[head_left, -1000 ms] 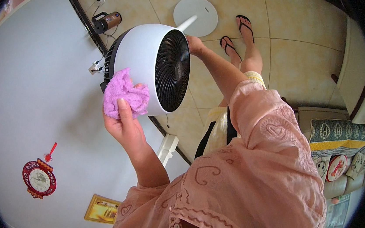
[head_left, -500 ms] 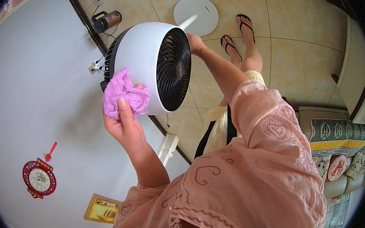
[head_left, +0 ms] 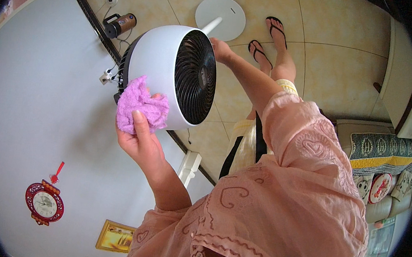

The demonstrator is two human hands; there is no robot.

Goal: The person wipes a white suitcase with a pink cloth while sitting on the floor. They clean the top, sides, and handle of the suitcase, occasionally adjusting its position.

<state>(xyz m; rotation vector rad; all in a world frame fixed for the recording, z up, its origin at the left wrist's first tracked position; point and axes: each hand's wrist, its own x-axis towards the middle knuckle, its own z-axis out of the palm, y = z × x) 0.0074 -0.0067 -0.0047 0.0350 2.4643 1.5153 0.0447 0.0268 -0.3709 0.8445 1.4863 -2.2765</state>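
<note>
A white standing fan with a black spiral front grille stands before me, its pale pole running down to a round white base. My left hand is closed on a crumpled purple cloth, thumb on top, and the cloth rests against the side of the fan's housing. At the far edge of the grille, close to the pole, my right hand grips the fan; its fingertips are partly hidden behind the head.
A brown electric kettle stands on the tiled floor by the wall. Plugs and cords fill a wall socket behind the fan. A red-framed clock and a gold-framed picture hang on the wall. A sofa is at right.
The fan's head has turned slightly, showing a little more of the front grille. Both hands stay in nearly the same places, the cloth still in my left.
</note>
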